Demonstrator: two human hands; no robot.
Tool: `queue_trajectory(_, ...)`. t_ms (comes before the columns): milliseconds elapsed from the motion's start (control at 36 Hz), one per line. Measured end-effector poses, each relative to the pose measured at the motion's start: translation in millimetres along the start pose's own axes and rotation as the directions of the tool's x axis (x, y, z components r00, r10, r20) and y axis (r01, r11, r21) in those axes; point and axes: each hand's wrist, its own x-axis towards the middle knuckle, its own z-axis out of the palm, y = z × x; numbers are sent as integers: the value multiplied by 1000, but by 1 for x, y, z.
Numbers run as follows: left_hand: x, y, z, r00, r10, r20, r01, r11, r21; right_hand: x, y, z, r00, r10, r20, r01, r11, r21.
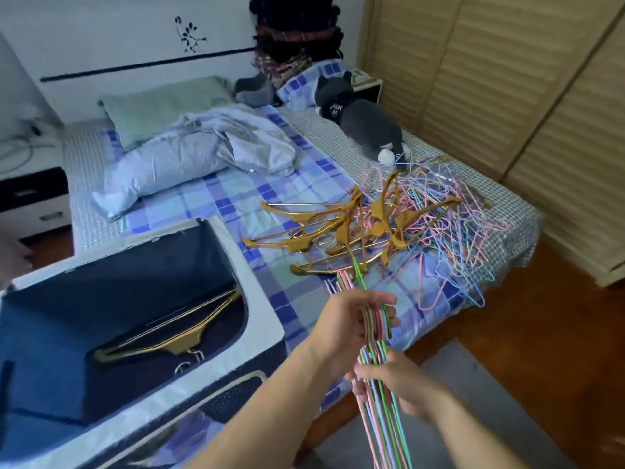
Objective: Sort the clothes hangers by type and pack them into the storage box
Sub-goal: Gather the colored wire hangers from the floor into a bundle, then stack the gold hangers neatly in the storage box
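My left hand (351, 324) grips a bundle of thin pink, green and blue wire hangers (378, 401) near its top. My right hand (395, 380) holds the same bundle lower down. A tangled pile of coloured wire hangers (449, 231) lies on the bed's right side. Several gold plastic hangers (338, 228) lie loose to the left of that pile. The open fabric storage box (267, 319) stands on the bed at the left. Gold hangers (169, 340) lie flat on its dark bottom.
A crumpled duvet and pillows (189, 150) fill the head of the bed. A grey plush toy (368, 126) lies by the far right edge. Wooden wardrobe doors (507, 79) run along the right. A nightstand (30, 194) stands at the left.
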Motion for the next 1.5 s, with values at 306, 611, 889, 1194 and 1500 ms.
queue_trajectory(306,12,82,-149,892,291,-346,0,764,645,142,-48,50,997,62,44,-54,986,-155)
queue_trajectory(611,-43,61,-265,594,226,-772,350,791,501,318,5,93,987,158,14,-136,886,-443)
queue_trajectory(889,-24,60,-233,389,287,-875,183,907,379,320,0,83,960,227,165,-96,819,-565)
queue_trajectory(1194,107,112,-97,602,394,-694,-71,893,445,272,-98,-115,952,296,-71,-285,781,-556)
queue_trajectory(1500,181,43,-88,663,-16,-748,187,972,145,290,-113,-251,838,9,-545,-385,718,-580)
